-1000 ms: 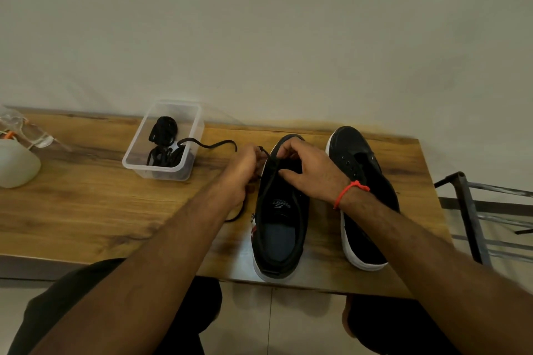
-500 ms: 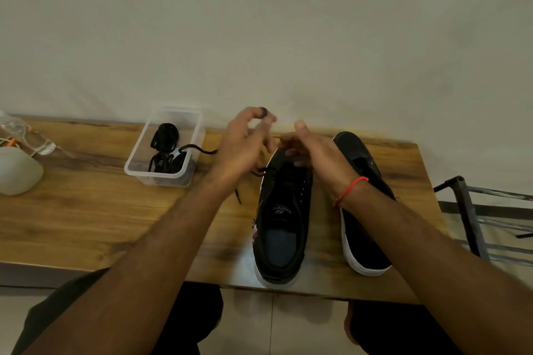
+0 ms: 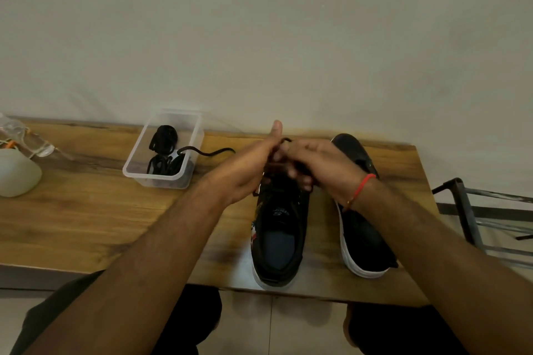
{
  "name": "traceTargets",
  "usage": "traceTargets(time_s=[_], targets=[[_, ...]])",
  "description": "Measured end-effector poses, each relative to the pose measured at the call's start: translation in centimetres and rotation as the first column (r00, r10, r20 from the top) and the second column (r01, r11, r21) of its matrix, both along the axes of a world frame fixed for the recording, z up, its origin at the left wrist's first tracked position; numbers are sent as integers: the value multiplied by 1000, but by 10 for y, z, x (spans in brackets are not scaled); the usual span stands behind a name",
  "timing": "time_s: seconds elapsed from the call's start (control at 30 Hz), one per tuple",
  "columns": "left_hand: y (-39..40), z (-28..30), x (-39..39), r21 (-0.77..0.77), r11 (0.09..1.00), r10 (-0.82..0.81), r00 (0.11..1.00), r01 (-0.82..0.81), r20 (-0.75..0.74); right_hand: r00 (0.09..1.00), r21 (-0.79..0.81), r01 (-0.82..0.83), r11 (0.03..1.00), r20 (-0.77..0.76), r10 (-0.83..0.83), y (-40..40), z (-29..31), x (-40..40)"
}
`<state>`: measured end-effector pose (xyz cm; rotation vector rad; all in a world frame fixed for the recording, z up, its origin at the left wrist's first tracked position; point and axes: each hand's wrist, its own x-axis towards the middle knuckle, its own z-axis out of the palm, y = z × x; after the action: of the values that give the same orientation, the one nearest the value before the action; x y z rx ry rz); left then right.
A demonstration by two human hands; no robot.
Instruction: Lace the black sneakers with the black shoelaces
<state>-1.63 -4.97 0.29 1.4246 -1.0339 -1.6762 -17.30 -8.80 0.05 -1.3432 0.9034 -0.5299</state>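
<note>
Black sneakers point(image 3: 281, 228) point(image 3: 362, 219) sit side by side on our table point(image 3: 86, 210). Our left hand point(image 3: 248, 167) and right hand point(image 3: 320, 170) meet over the left sneaker's front, apparently both pinching a black shoelace point(image 3: 285, 140); more laces point(image 3: 164, 153) fill the plastic container point(image 3: 138, 179).

Two black sneakers are sitting side by side on the wooden table point(image 3: 86, 216), toes pointing far. The left hand point(image 3: 248, 170) and right hand point(image 3: 320, 170) are meeting above the front of the left sneaker point(image 3: 281, 233), fingers curling around a black shoelace point(image 3: 285, 140) looping between them. The right sneaker point(image 3: 363, 228) is lying just beside, untouched. A red thread band point(image 3: 364, 186) is circling the right wrist. Far left, a clear plastic box point(image 3: 164, 150) is holding bundled black laces point(image 3: 164, 153), one strand trailing over its rim onto the table.
</note>
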Motion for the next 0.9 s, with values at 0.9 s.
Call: traceTargets(time_s=[0.9], targets=[[0, 1, -1, -238, 954, 14, 765, 183, 644, 766, 341, 368, 865, 417, -489, -18, 4, -8]])
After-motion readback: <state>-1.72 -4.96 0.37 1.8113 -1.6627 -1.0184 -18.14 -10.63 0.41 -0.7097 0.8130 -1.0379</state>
